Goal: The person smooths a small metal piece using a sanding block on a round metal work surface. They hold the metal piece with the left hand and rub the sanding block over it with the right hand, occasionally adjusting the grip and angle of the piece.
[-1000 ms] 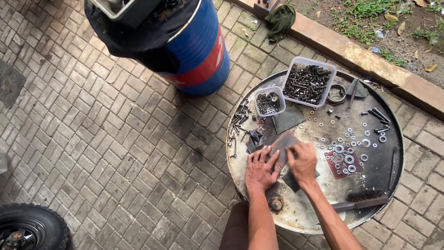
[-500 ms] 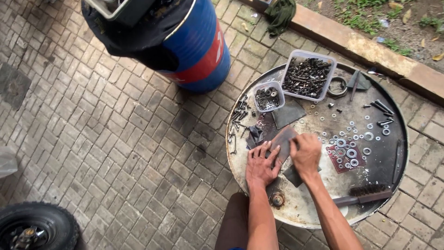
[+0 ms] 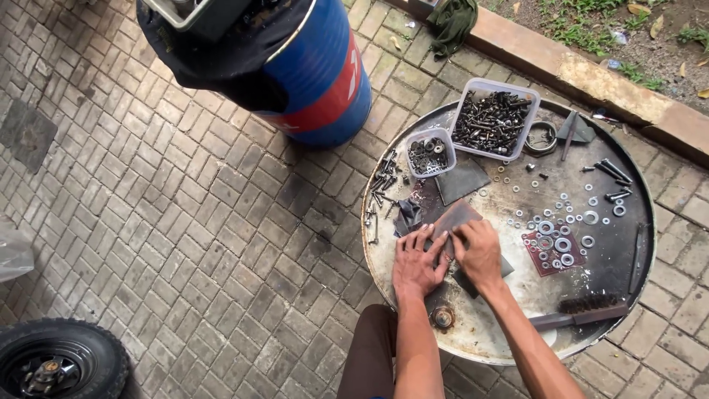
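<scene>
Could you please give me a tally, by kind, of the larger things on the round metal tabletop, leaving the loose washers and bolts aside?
Clear plastic containers: 2, the large tub of bolts and the small tub
Wire brush: 1
Sheets of abrasive paper: 2, one under both hands, one near the small tub
Red square pad: 1
Total: 6

Round tray (image 3: 473, 340) at right, two tubs (image 3: 493, 122) along far edge, washers (image 3: 561, 229) right of both hands (image 3: 447, 258), brush (image 3: 580, 310) near. Drum (image 3: 310, 66) far left, tyre (image 3: 59, 362) near left.
</scene>
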